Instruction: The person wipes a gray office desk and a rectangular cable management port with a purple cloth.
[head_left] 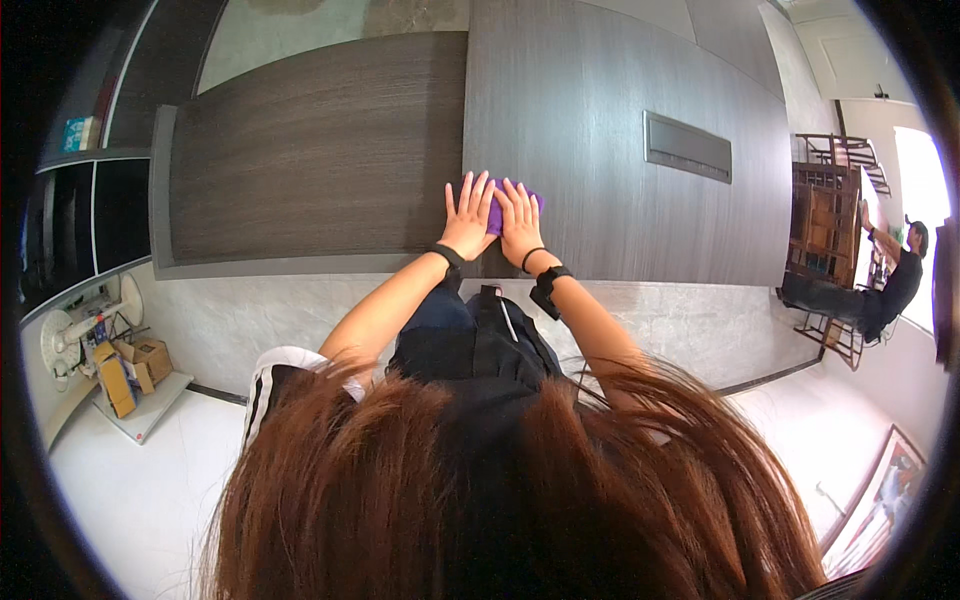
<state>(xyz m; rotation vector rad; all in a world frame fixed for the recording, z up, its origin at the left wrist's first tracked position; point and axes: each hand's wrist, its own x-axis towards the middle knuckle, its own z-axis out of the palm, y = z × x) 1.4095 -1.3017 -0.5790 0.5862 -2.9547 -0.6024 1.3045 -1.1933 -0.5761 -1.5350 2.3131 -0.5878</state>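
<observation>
One purple cloth [496, 219] in the head view, lying right around the seam of the grey wood-grain worktop [580, 130], close to the near edge. The left hand [469, 219] and right hand [519, 222] are side by side on it, palms down, fingers stretched out, so pressed flat and not gripping. Can't tell how much cloth is under the palms tbh. Dark inset cover [688, 147] further right on the top, plus cardboard boxes [150, 362] off left by a white fan [62, 342].
</observation>
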